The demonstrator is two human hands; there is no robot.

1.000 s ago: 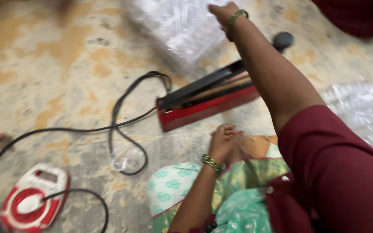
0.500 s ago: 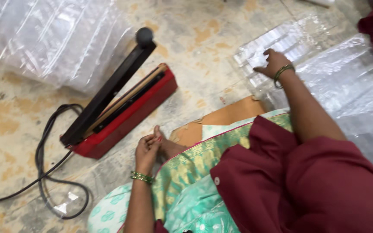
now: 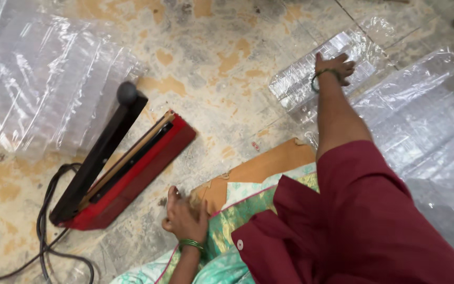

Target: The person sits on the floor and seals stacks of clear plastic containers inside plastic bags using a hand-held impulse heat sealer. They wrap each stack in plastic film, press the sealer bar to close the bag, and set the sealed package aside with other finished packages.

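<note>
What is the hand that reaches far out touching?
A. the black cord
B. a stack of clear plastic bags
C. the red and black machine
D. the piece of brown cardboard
B: the right hand lies flat on a stack of clear plastic bags on the floor, far from the red and black machine.

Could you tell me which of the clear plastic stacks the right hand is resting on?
The right hand rests on the small stack upper right, not the large pile at left.
</note>
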